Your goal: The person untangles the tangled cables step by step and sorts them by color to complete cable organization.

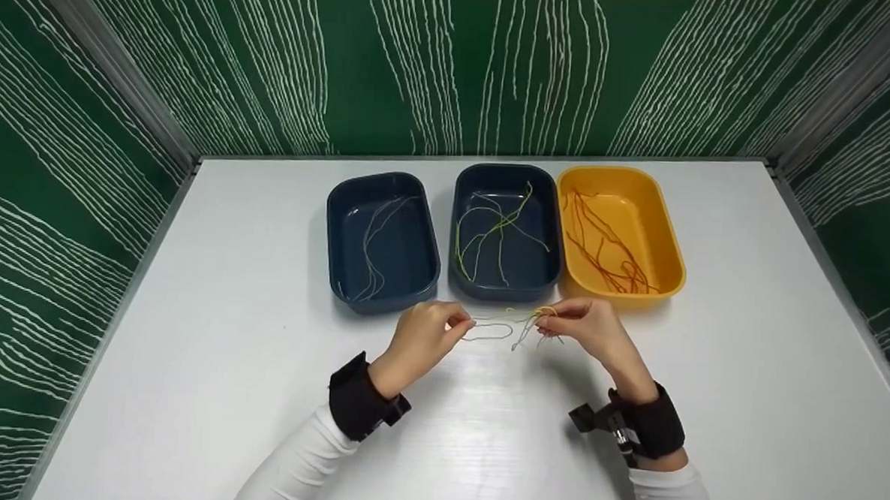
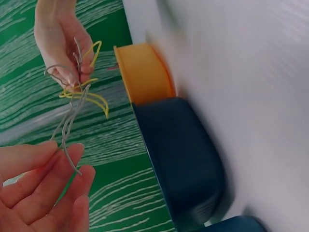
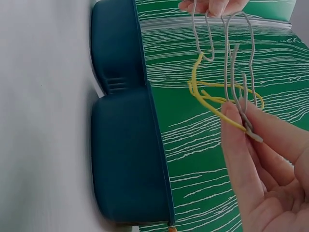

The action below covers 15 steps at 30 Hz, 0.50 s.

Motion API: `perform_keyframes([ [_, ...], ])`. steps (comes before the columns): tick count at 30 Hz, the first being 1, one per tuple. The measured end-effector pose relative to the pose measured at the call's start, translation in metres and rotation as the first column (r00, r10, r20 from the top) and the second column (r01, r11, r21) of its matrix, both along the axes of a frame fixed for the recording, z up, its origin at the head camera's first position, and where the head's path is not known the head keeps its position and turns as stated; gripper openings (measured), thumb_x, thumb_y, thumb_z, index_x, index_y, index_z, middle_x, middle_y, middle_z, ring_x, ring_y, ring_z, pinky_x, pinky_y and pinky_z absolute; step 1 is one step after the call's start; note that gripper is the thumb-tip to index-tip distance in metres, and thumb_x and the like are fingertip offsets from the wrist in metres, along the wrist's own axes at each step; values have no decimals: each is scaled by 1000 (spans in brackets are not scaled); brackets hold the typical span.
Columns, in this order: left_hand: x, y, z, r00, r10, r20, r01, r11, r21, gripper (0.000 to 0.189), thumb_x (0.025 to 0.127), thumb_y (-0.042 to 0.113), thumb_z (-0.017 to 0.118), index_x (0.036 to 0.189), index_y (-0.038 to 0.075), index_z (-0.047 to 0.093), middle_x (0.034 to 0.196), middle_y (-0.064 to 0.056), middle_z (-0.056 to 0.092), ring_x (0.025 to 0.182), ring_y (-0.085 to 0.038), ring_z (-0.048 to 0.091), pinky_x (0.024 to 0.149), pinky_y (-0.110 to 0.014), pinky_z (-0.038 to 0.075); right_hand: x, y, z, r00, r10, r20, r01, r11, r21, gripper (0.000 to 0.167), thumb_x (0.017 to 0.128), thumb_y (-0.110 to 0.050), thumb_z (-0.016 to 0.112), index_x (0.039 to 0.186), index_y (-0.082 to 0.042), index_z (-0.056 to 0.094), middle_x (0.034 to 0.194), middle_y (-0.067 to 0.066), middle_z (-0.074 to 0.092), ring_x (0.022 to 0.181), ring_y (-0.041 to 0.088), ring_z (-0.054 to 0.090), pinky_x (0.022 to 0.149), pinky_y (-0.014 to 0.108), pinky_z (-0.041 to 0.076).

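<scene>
In the head view my left hand (image 1: 428, 338) pinches thin grey string (image 1: 496, 325) between thumb and fingertips. The string stretches across to my right hand (image 1: 595, 328), which pinches a tangled bundle of grey and yellow string. Seen from the right wrist, yellow string (image 3: 210, 107) loops around the grey strands just above my right thumb and fingertip. Loose grey strands (image 2: 67, 125) span the gap between both hands in the left wrist view. Both hands are in the air over the white table, in front of the bins.
A dark blue bin (image 1: 410, 267) at left holds grey strings (image 1: 368, 239). The middle dark blue bin (image 1: 507, 290) holds yellow-green strings (image 1: 501, 224) and paler ones. A yellow bin (image 1: 662, 241) beside it holds orange-red strings (image 1: 631, 281). Green patterned panels (image 1: 468, 71) enclose the white table (image 1: 473, 462).
</scene>
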<state>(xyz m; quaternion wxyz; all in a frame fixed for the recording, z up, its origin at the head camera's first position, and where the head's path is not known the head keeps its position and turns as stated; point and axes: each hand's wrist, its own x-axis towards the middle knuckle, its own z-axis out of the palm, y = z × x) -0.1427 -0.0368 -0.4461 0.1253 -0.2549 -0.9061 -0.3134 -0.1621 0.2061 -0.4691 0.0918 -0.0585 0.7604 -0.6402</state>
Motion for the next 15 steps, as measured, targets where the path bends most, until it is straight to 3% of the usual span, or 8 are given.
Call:
perform_keyframes([
  [15,-2,-16,-2,1000,24,-18,-24,1000,11,10,78,14,66,74,6,67,69,-3,66,63,-15,61,55,-27,47,-1,1,0,999,35,-4,-35,999,11,25,75,2,66,90,20,59,72,4,67,63,8,63,62,24,52],
])
